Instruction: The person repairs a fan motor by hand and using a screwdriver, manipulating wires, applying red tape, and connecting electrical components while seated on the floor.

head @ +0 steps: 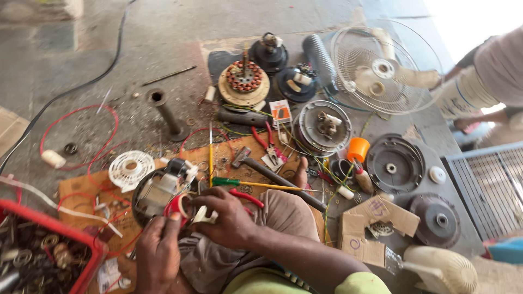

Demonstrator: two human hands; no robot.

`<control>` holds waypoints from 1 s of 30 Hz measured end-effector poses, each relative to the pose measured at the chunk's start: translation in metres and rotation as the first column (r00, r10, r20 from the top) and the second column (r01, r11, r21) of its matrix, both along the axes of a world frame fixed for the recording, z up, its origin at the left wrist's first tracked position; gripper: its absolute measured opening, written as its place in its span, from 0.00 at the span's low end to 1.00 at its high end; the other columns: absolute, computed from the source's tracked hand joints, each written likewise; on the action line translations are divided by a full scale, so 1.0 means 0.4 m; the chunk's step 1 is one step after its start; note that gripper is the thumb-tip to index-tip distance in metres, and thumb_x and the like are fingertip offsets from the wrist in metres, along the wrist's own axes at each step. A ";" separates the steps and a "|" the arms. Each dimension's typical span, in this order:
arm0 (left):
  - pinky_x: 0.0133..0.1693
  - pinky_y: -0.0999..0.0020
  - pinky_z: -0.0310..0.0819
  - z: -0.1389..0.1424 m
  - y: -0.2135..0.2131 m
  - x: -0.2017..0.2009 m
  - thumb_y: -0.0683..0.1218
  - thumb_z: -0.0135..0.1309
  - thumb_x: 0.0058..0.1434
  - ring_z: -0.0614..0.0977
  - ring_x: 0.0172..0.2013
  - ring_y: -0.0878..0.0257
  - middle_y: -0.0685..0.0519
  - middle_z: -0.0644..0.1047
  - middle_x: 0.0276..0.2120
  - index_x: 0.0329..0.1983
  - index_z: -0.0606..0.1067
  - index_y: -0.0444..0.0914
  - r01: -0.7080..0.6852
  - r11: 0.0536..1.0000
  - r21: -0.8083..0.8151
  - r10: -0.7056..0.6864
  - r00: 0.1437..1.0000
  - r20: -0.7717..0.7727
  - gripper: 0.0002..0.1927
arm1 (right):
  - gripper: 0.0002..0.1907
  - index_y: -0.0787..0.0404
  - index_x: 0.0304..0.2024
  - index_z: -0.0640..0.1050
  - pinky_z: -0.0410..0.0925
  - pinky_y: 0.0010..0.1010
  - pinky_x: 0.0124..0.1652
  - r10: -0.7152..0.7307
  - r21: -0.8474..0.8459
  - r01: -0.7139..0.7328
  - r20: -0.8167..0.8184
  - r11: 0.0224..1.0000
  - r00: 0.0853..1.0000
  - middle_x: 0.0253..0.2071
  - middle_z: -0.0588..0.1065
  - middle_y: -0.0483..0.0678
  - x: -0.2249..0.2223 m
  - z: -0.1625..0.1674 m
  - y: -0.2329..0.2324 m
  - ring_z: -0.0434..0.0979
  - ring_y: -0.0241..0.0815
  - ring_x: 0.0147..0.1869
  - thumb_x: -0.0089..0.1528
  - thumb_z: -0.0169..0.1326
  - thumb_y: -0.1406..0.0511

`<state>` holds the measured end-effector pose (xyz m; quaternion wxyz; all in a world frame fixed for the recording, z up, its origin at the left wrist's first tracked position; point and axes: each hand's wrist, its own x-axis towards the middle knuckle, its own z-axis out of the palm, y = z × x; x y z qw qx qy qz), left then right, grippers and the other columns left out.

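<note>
You are sitting on the floor (109,65) with a small fan motor (158,193) at your knee. Your left hand (158,247) is closed around a roll of red tape (178,207), pinching it between thumb and fingers just in front of the motor. Your right hand (229,218) curls over a small white part (206,216) right beside the roll; the fingers are bent in a grip, though what exactly they pinch is partly hidden, so it may be the tape's loose end as well.

The motor rests on a sheet of brown cardboard (76,188), touching your left knee, with red wire (76,136) looping over the floor to its left. Just beyond it lies a white round vent cover (131,169). Ahead of your right hand a green-handled screwdriver (250,184) lies across the cardboard, with a hammer (278,178) beside it and red-handled pliers (267,142) a little farther off. Farther out stand a stator with copper windings (243,81) and a wire fan guard (381,68). An orange cap (358,148) sits near a dark round motor cover (395,162). At your left is a red crate (49,245) of small metal parts. Another person's sleeve (498,68) shows at the far right, well apart from your hands.
</note>
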<state>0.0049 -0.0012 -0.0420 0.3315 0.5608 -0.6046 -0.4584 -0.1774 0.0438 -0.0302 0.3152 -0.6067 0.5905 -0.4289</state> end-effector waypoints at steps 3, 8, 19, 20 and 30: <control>0.30 0.65 0.66 -0.007 -0.004 -0.004 0.49 0.51 0.69 0.69 0.26 0.65 0.48 0.72 0.21 0.28 0.75 0.31 -0.024 1.000 0.015 0.024 1.000 -0.004 0.18 | 0.25 0.60 0.55 0.83 0.73 0.40 0.53 0.049 -0.135 -0.052 -0.023 0.990 0.999 0.51 0.75 0.53 0.010 -0.002 0.002 0.78 0.51 0.55 0.54 0.69 0.65; 0.26 0.63 0.67 -0.005 -0.005 0.013 0.50 0.53 0.69 0.69 0.22 0.64 0.47 0.71 0.17 0.32 0.78 0.31 -0.029 0.997 0.065 0.016 0.981 0.194 0.17 | 0.13 0.60 0.42 0.85 0.72 0.40 0.51 0.162 -0.051 -0.167 -0.087 0.985 0.983 0.45 0.77 0.52 -0.005 0.002 0.009 0.78 0.50 0.53 0.57 0.68 0.61; 0.38 0.73 0.77 -0.037 0.018 0.044 0.40 0.61 0.62 0.82 0.36 0.68 0.51 0.82 0.36 0.50 0.81 0.35 0.079 0.997 -0.014 -0.080 0.973 -0.215 0.13 | 0.16 0.60 0.51 0.80 0.70 0.40 0.51 0.287 -0.064 -0.291 -0.066 0.954 0.956 0.43 0.81 0.51 -0.032 0.033 0.020 0.81 0.49 0.49 0.66 0.61 0.58; 0.38 0.74 0.76 -0.033 0.021 0.041 0.40 0.60 0.62 0.82 0.36 0.68 0.52 0.83 0.36 0.46 0.82 0.33 0.061 0.997 -0.057 -0.070 0.981 -0.181 0.10 | 0.17 0.61 0.52 0.80 0.70 0.40 0.50 0.286 -0.018 -0.288 -0.073 0.958 0.956 0.41 0.81 0.51 -0.033 0.035 0.023 0.81 0.50 0.48 0.65 0.61 0.58; 0.40 0.71 0.77 -0.038 0.056 0.020 0.40 0.59 0.64 0.82 0.38 0.66 0.50 0.82 0.36 0.45 0.81 0.32 -0.052 0.997 -0.058 0.044 0.991 -0.125 0.08 | 0.23 0.65 0.57 0.79 0.73 0.33 0.37 0.269 0.198 -0.303 0.180 0.932 0.946 0.38 0.81 0.51 -0.032 0.124 0.051 0.82 0.39 0.37 0.65 0.62 0.57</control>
